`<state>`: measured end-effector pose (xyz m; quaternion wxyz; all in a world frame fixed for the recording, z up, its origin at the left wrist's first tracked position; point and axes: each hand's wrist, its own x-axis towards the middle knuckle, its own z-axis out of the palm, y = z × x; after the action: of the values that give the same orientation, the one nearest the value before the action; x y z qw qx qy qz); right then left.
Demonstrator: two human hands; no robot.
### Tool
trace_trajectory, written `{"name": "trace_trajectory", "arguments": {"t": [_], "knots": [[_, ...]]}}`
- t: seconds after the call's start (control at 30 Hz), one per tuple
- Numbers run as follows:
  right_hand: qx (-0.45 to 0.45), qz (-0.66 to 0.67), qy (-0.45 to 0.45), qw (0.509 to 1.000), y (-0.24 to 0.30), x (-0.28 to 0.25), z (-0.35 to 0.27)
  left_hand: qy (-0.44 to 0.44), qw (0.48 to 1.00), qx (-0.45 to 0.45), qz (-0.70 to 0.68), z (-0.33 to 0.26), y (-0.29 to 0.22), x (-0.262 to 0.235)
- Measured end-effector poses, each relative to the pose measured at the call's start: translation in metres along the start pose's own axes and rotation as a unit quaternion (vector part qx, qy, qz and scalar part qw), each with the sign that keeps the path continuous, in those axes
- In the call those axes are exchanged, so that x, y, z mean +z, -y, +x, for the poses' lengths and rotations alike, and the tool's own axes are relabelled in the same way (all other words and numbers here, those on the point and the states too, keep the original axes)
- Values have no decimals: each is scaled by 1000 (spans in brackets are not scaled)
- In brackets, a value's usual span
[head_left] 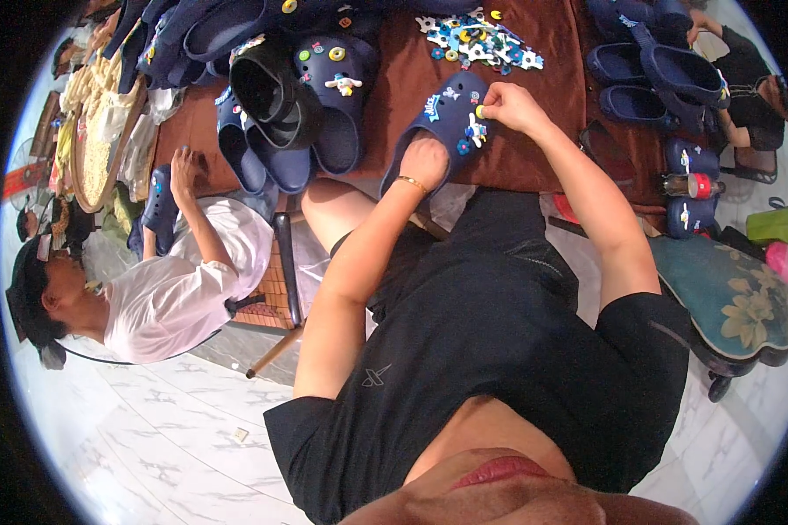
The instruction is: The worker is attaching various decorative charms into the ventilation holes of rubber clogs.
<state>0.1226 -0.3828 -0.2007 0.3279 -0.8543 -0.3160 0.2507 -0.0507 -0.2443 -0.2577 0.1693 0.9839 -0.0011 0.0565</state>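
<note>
A navy blue clog (449,115) is tilted at the front edge of the brown-covered table, its toe pointing away from me. Several charms decorate its top, among them a blue-and-white one and a white figure (475,129). My left hand (425,161) reaches into the foot opening and holds the clog; its fingertips are hidden inside. At the clog's right side, my right hand (513,108) pinches a small yellow charm (481,112) against the upper. Beyond the toe lies a loose pile of charms (481,44) in white, blue, green and yellow.
Decorated navy clogs (337,105) and a black clog (276,96) crowd the table's left. More clogs (630,105) and a dark bottle with a red label (692,185) stand right. A co-worker (175,280) in white sits at left holding a clog; another person (749,96) is at far right.
</note>
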Motion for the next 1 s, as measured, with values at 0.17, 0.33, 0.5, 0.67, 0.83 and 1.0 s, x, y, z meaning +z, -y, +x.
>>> {"name": "trace_trajectory", "arguments": {"t": [0.17, 0.33, 0.5, 0.67, 0.83, 1.0], "knots": [[37, -178, 18, 983, 39, -7, -1, -30, 999, -4, -12, 0, -2, -1], [31, -292, -29, 956, 53, 11, 2, -4, 1000, -7, -3, 2, -5, -8], [25, -11, -49, 998, 8, 7, -2, -24, 999, 19, 13, 1, -4, -9], [16, 175, -138, 975, -14, 28, -29, -6, 1000, 14, 25, 1, -3, -6], [55, 164, -161, 972, -13, 31, -26, -21, 1000, 16, 8, 2, -3, -5], [93, 24, -111, 989, 8, 11, -16, -51, 999, 18, 3, 1, -2, 0]]}}
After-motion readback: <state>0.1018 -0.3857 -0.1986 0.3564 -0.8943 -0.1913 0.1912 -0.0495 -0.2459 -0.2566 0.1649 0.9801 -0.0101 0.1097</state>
